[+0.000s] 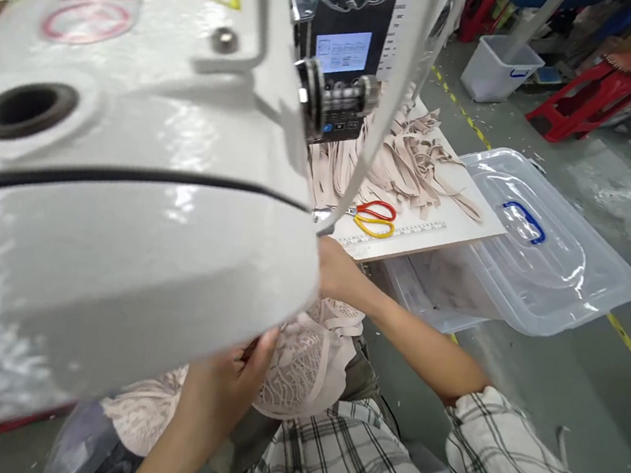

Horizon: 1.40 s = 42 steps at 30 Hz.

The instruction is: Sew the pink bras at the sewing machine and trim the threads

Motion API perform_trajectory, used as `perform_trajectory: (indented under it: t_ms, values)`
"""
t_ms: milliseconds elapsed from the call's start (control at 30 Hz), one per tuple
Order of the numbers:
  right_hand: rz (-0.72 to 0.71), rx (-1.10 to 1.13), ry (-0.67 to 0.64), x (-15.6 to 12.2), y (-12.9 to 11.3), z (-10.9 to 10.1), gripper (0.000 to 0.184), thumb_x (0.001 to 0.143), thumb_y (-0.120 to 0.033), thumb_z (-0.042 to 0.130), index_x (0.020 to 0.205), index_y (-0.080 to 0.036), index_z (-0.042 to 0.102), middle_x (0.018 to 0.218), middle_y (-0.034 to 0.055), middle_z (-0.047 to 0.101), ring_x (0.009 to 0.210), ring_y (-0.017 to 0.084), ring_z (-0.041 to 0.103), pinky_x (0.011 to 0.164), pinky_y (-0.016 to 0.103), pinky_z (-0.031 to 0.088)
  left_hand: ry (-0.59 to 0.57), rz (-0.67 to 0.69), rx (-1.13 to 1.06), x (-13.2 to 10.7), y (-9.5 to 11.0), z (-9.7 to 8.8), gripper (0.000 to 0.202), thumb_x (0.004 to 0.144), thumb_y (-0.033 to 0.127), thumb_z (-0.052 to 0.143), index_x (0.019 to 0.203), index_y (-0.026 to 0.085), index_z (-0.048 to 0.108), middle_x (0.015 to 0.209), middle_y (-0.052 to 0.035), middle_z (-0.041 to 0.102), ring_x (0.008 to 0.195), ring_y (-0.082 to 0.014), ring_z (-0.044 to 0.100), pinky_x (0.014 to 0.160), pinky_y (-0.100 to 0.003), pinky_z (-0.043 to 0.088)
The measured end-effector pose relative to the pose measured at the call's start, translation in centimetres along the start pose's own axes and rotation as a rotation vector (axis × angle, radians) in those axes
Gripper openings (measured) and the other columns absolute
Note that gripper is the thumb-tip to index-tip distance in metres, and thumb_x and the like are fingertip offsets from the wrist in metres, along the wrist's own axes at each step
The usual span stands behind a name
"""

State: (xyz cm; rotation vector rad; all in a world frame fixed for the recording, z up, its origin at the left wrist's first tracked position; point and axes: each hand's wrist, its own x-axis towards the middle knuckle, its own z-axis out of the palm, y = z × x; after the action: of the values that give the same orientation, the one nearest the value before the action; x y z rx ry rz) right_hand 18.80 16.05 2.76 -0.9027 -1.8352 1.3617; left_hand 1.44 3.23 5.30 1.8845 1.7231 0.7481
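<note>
Bench (464,229) carries strips (403,167), scissors (375,221). Lace (295,366) droops beside the machine (172,264). Left hand (224,380): thumb at lace, closure unclear. Right hand (339,272): fingers hidden, can't tell. Lace's hanging weight could drag it askew, causing puckers.

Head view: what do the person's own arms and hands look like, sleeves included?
The right sleeve is white with dark plaid lines and stops well short of the wrist, leaving the right forearm bare. The left forearm is bare, with no sleeve in view. The left hand and right hand, partly hidden by the white machine, show no gloves.
</note>
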Motion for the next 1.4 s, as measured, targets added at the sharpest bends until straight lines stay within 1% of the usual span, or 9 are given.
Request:
perform_trajectory:
  t_ms: [200,400,533,733,900,1067,1233,1333,1400]
  values:
    - [-0.077,-0.086,0.100,0.1,0.6,0.7,0.006,0.080,-0.022,0.063,0.084,-0.017,0.062,0.103,0.0037,0.061,0.079,0.015,0.054,0.073,0.027,0.044,0.047,0.040,-0.024,-0.7,0.0,-0.4,0.026,0.090,0.029,0.055,0.097,0.025,0.080,0.093,-0.0006,0.081,0.083,-0.0188,0.077,0.068,-0.021,0.059]
    - [-0.091,-0.171,0.133,0.1,0.4,1.1,0.009,0.080,-0.023,0.067,0.086,-0.016,0.067,0.112,0.0077,0.062,0.080,0.015,0.058,0.074,0.029,0.046,0.104,0.014,-0.033,-1.3,-0.6,-0.4,0.024,0.092,0.030,0.055,0.096,0.025,0.079,0.088,0.0008,0.081,0.074,-0.0159,0.075,0.061,-0.020,0.056]
    - [-0.133,-0.183,0.150,0.1,0.4,1.1,0.006,0.079,-0.019,0.065,0.085,-0.016,0.066,0.106,0.0072,0.062,0.083,0.016,0.059,0.074,0.029,0.047,0.134,0.042,-0.005,-1.2,-0.6,-0.2,0.024,0.092,0.029,0.055,0.093,0.023,0.078,0.089,0.0003,0.081,0.075,-0.0159,0.075,0.065,-0.021,0.056]
    - [-0.164,-0.138,0.178,0.1,0.9,1.1,0.007,0.077,-0.016,0.064,0.083,-0.016,0.064,0.093,0.0033,0.056,0.066,0.012,0.050,0.065,0.027,0.047,0.139,0.055,0.013,-0.9,-0.5,0.1,0.024,0.092,0.029,0.054,0.091,0.023,0.078,0.087,0.0007,0.080,0.074,-0.0151,0.074,0.064,-0.021,0.055]
    - [-0.190,-0.159,0.199,0.2,1.0,1.2,0.002,0.077,-0.016,0.061,0.079,-0.017,0.061,0.087,0.0028,0.054,0.071,0.014,0.050,0.065,0.028,0.046,0.155,0.048,0.011,-1.3,-0.8,0.4,0.024,0.093,0.031,0.053,0.094,0.022,0.076,0.088,-0.0016,0.080,0.078,-0.0174,0.075,0.067,-0.024,0.055]
    - [-0.179,-0.171,0.203,0.2,1.2,1.2,0.004,0.079,-0.018,0.061,0.083,-0.018,0.063,0.094,0.0050,0.059,0.079,0.017,0.054,0.070,0.029,0.047,0.226,-0.022,0.050,-1.9,-2.0,1.1,0.032,0.093,0.043,0.053,0.106,0.017,0.068,0.068,-0.0012,0.071,0.059,-0.0174,0.067,0.051,-0.025,0.050]
    - [-0.167,-0.166,0.230,-0.1,0.8,1.1,0.005,0.078,-0.017,0.060,0.081,-0.020,0.063,0.089,0.0037,0.059,0.081,0.018,0.057,0.073,0.032,0.049,0.286,0.060,0.135,-1.9,-2.8,2.0,0.029,0.097,0.040,0.049,0.110,0.017,0.061,0.087,-0.0074,0.071,0.076,-0.0213,0.069,0.067,-0.031,0.053]
    - [-0.115,-0.148,0.240,-0.6,0.3,1.2,0.004,0.079,-0.018,0.060,0.079,-0.021,0.062,0.093,0.0038,0.061,0.079,0.018,0.057,0.073,0.033,0.051,0.447,0.237,0.314,-1.9,-1.9,3.0,0.030,0.095,0.037,0.053,0.113,0.013,0.059,0.103,-0.0165,0.066,0.098,-0.0295,0.064,0.084,-0.042,0.050]
    - [-0.093,-0.133,0.239,-0.9,-0.1,1.3,0.004,0.080,-0.019,0.061,0.080,-0.022,0.063,0.099,0.0042,0.062,0.081,0.018,0.058,0.075,0.033,0.053,0.465,0.339,0.381,-2.1,-0.7,3.8,0.033,0.094,0.033,0.056,0.119,0.011,0.057,0.111,-0.0197,0.063,0.107,-0.0311,0.059,0.093,-0.045,0.044]
